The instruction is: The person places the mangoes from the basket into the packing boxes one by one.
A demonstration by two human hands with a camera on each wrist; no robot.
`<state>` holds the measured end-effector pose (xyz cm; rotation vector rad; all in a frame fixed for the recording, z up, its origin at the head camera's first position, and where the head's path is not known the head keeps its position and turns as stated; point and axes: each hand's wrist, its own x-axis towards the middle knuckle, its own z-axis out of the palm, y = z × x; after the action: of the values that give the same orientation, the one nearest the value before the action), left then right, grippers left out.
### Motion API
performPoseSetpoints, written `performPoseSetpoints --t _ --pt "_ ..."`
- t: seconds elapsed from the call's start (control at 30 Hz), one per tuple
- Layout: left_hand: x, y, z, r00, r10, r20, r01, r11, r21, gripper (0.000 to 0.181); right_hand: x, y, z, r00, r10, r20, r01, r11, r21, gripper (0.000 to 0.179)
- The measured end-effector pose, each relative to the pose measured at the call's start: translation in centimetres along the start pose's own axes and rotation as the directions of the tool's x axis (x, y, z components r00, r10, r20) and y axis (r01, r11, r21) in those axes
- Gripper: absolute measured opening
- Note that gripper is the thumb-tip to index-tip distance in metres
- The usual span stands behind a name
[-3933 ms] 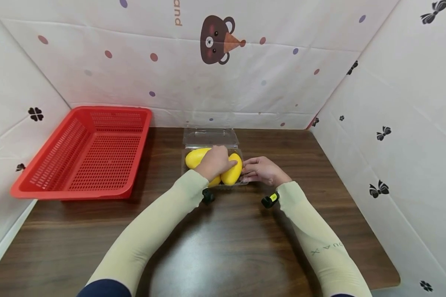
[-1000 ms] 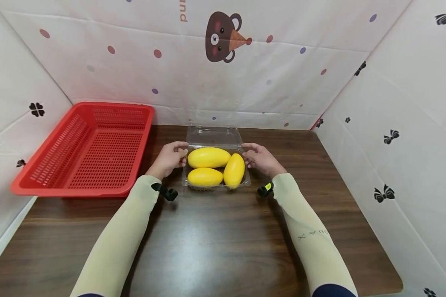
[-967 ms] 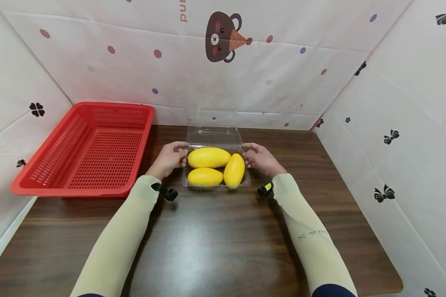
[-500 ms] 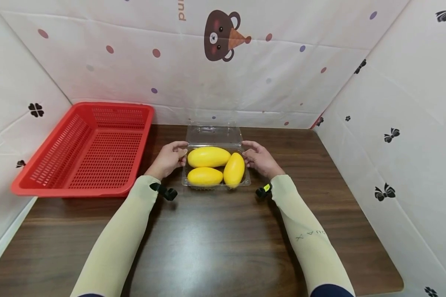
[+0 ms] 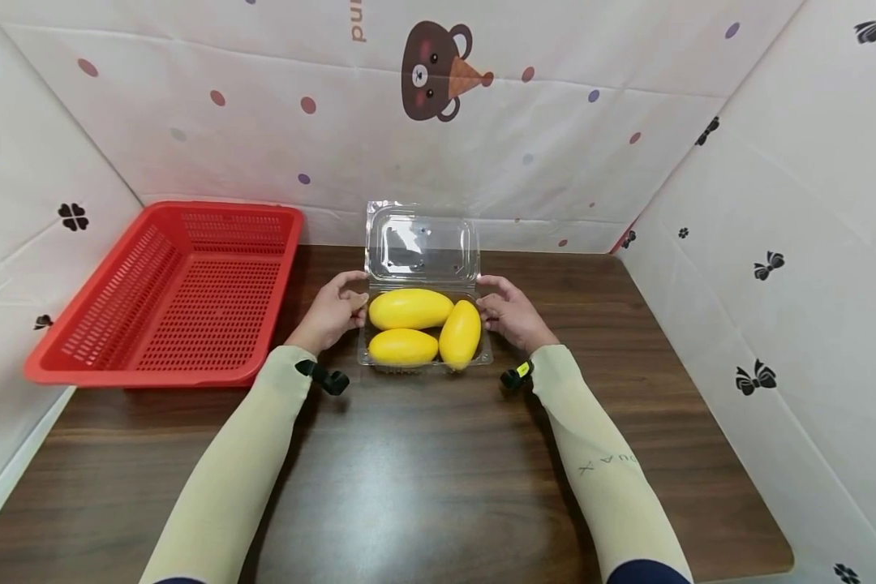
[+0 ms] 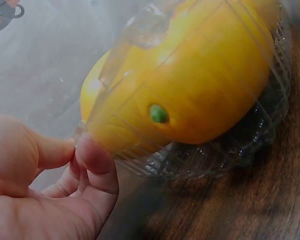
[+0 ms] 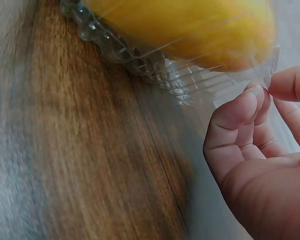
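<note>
A clear plastic clamshell container (image 5: 485,354) stands on the table, its transparent lid (image 5: 438,259) tilted up at the back. Inside lie three yellow mangoes: a rear one (image 5: 410,309), a front one (image 5: 403,347) and one on the right (image 5: 460,335) set lengthwise. My left hand (image 5: 328,312) pinches the left rim between thumb and finger, its index finger reaching to the lid's edge. In the left wrist view a mango (image 6: 190,85) with a green stem nub shows through the plastic. On the other side my right hand (image 5: 514,312) pinches the right rim, index finger also at the lid.
A red perforated basket (image 5: 212,316) sits at the left on the brown wooden table (image 5: 409,487). Behind the container rises a white patterned wall covering (image 5: 263,146), with another panel (image 5: 774,243) on the right.
The lid has swung up from lying back low. Earlier, my left hand was over the mangoes; it has moved out to the container's left rim. The mangoes stay put over the last second.
</note>
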<state>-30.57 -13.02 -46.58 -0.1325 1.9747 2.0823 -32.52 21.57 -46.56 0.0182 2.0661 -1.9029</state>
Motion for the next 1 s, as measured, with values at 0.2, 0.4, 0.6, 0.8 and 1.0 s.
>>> performPoseSetpoints --t 0.2,0.4,0.6,0.8,1.0 --pt "-0.01 -0.04 0.03 1.0 0.0 -0.01 0.0 1.0 0.016 0.041 -0.13 0.03 0.13 1.0 -0.008 -0.009 0.008 1.0 -0.003 0.036" --pt "-0.11 0.0 0.23 1.0 0.009 -0.022 -0.009 1.0 0.015 0.037 -0.21 -0.06 0.25 1.0 0.002 -0.011 -0.002 1.0 0.016 0.033" --pt "-0.07 -0.03 0.34 0.999 0.012 -0.035 -0.012 1.0 0.016 0.033 -0.22 -0.14 0.25 1.0 0.004 -0.01 -0.004 1.0 0.014 0.03" --pt "-0.22 0.02 0.32 1.0 0.01 -0.029 -0.009 1.0 0.006 0.03 -0.21 -0.13 0.28 1.0 0.017 -0.014 -0.017 1.0 0.016 0.03" --pt "-0.38 0.22 0.36 1.0 0.002 -0.021 -0.002 1.0 0.001 0.031 -0.22 -0.22 0.25 1.0 0.02 -0.011 -0.02 1.0 0.015 0.027"
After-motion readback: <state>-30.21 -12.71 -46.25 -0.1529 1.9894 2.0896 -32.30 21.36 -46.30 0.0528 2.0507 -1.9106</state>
